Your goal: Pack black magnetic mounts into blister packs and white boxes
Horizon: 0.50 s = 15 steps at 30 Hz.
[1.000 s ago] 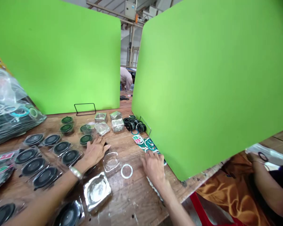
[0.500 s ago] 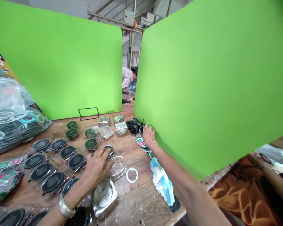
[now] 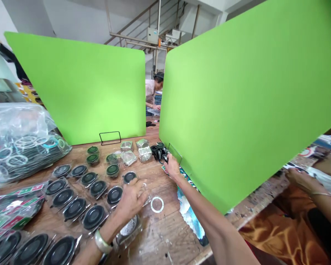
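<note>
My left hand (image 3: 132,197) is low over the table, fingers curled and a little blurred, closed at a clear plastic tray (image 3: 148,200) that it mostly covers. Just beyond it sits a black round disc in clear packaging (image 3: 129,177). My right hand (image 3: 172,168) reaches to the foot of the right green board, thumb and fingers closed on a small black ring-like part (image 3: 164,158) at the edge of a pile of black round parts (image 3: 157,150). A white ring (image 3: 157,204) lies flat between my arms.
Packed black discs (image 3: 74,208) stand in rows at left, beside a bag of rings (image 3: 24,156) and printed cards (image 3: 16,209). Empty clear trays (image 3: 145,154) stand farther back. Green boards (image 3: 91,92) rise behind. A blue-white cloth (image 3: 189,213) lies under my right arm. Other people are nearby.
My left hand has moved off the packed disc to the clear tray nearer me. My right hand has drawn slightly back with a black part in its fingers. The view has tilted up.
</note>
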{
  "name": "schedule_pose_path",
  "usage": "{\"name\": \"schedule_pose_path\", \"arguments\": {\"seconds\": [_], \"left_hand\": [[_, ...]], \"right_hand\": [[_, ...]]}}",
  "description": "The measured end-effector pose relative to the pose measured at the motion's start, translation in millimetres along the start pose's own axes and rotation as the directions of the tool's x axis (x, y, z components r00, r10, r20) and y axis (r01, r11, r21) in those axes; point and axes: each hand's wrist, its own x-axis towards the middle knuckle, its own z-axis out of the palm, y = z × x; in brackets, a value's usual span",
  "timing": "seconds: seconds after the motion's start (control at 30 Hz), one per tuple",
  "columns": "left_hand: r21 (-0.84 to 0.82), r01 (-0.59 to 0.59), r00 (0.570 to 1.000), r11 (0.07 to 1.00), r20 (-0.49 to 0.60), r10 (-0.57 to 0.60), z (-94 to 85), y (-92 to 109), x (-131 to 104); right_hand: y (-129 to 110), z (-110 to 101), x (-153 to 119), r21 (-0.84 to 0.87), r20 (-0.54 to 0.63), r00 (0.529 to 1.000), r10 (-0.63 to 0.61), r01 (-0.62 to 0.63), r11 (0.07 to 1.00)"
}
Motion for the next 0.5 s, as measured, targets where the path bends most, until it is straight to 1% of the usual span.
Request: {"name": "schedule_pose_path", "arguments": {"seconds": [0.07,0.13,0.17,0.23,0.27,0.3,0.33,0.4,0.43,0.47,0.5], "left_hand": [[-0.198,0.068,0.998,0.978,0.015,-0.066,9.8,5.7,-0.5],[-0.383,0.141,0.99,0.913,0.061,-0.127,19.4,10.7,-1.0],[-0.459,0.166,0.986,0.873,0.093,-0.139,23.9,13.2,-1.6],[-0.568,0.188,0.981,0.801,0.142,-0.13,31.9,18.1,-4.5],[-0.601,0.19,0.981,0.776,0.154,-0.121,35.3,20.4,-6.9],[-0.621,0.19,0.981,0.761,0.159,-0.115,38.1,22.6,-9.9],[-0.628,0.19,0.98,0.755,0.164,-0.11,40.2,24.7,-13.5],[-0.612,0.184,0.98,0.769,0.176,-0.095,42.8,28.6,-21.2],[-0.595,0.174,0.981,0.785,0.178,-0.083,43.4,30.7,-24.9],[-0.577,0.162,0.982,0.801,0.174,-0.074,43.9,33.0,-28.3],[-0.552,0.135,0.987,0.823,0.15,-0.061,44.4,35.7,-31.3]], "right_hand": [[-7.4,-6.8,-30.3,0.092,-0.046,0.998,-0.047,0.051,0.994],[-14.4,-13.3,-69.9,0.164,-0.075,0.991,-0.107,0.118,0.979],[-17.0,-16.9,-90.8,0.215,-0.102,0.982,-0.156,0.175,0.961],[-20.0,-26.6,-129.0,0.345,-0.179,0.942,-0.283,0.329,0.879],[-20.2,-33.1,-144.4,0.421,-0.214,0.917,-0.337,0.398,0.815],[-19.7,-40.6,-156.7,0.504,-0.234,0.902,-0.363,0.432,0.748],[-18.6,-49.0,-165.8,0.589,-0.231,0.905,-0.357,0.422,0.689],[-16.3,-66.1,-176.2,0.72,-0.182,0.948,-0.261,0.31,0.621],[-16.1,-73.7,-178.6,0.749,-0.164,0.964,-0.21,0.261,0.61],[-16.9,-79.8,-179.7,0.75,-0.154,0.971,-0.181,0.234,0.619],[-19.0,-83.9,-179.4,0.728,-0.151,0.971,-0.184,0.235,0.644]]}}
